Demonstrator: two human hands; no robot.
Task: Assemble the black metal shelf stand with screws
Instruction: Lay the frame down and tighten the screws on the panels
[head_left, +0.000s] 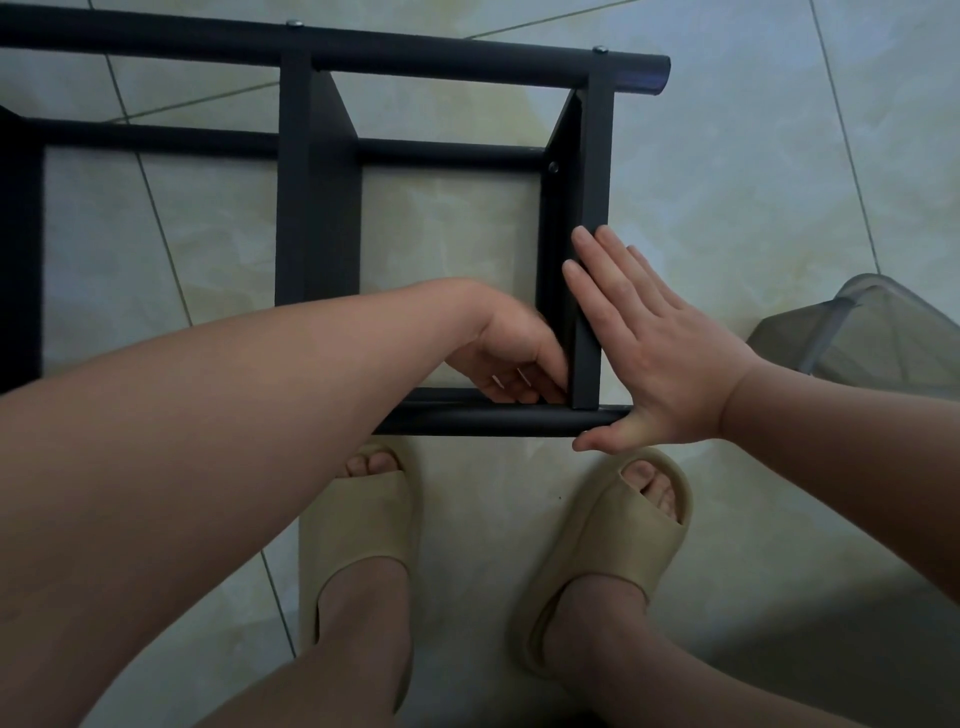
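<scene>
- Shelf stand (319, 208) is laid on the floor (727, 182): black tubes, flat crossbars.
- Right hand (639, 338) is pressed flat, fingers straight, against the end crossbar (595, 156).
- Left hand (514, 358) is tucked into the corner; its grip is blurred and cannot be told.

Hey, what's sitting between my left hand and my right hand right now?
A black crossbar of the shelf stand, in the head view. The right hand presses flat against its outer side; the left hand curls at its inner side.
</scene>
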